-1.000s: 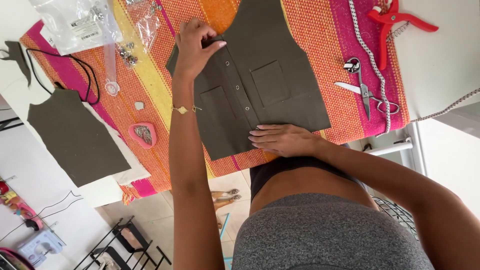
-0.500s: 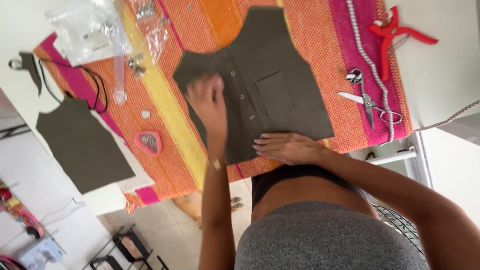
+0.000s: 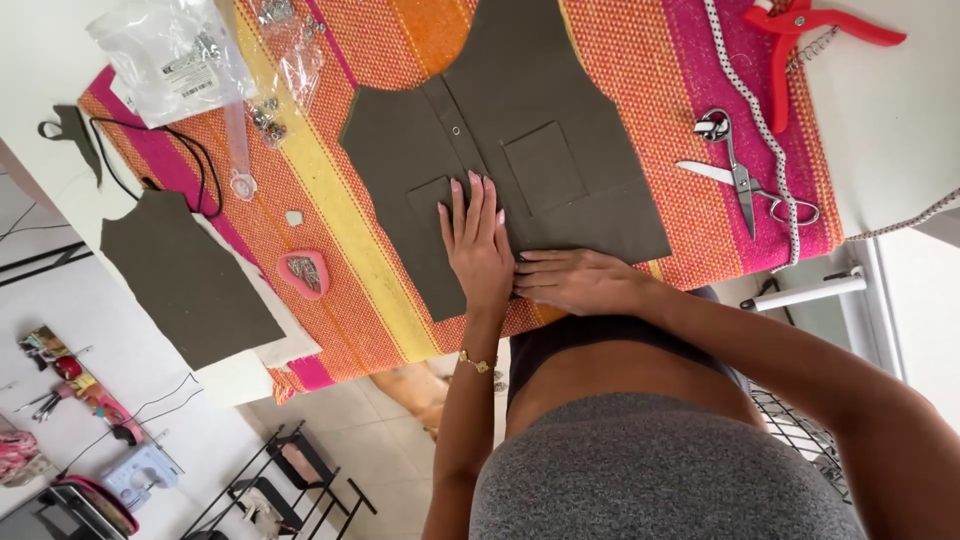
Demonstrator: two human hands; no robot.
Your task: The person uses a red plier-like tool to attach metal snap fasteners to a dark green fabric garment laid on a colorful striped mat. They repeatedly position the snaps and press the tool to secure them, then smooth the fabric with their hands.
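Observation:
An olive-green vest front (image 3: 560, 110) with two patch pockets and a snap placket lies flat on an orange, yellow and pink striped cloth (image 3: 350, 240). My left hand (image 3: 476, 240), with a gold bracelet at the wrist, rests palm down on the vest over its left pocket, fingers straight and slightly apart. Palm down too, my right hand (image 3: 575, 281) sits flat on the vest's near hem, its fingertips touching the left hand. Neither hand holds anything.
Silver scissors (image 3: 742, 182), a dotted cord (image 3: 760, 120) and red pliers (image 3: 800, 30) lie to the right. To the left are clear bags of snaps (image 3: 170, 55), a small pink dish (image 3: 303, 272), a black cord (image 3: 190, 160) and another olive cut piece (image 3: 185, 280). A black rack (image 3: 290, 480) stands on the floor.
My left hand has slid from the vest's far collar edge down the fabric to rest beside my right hand. The right hand has stayed on the hem.

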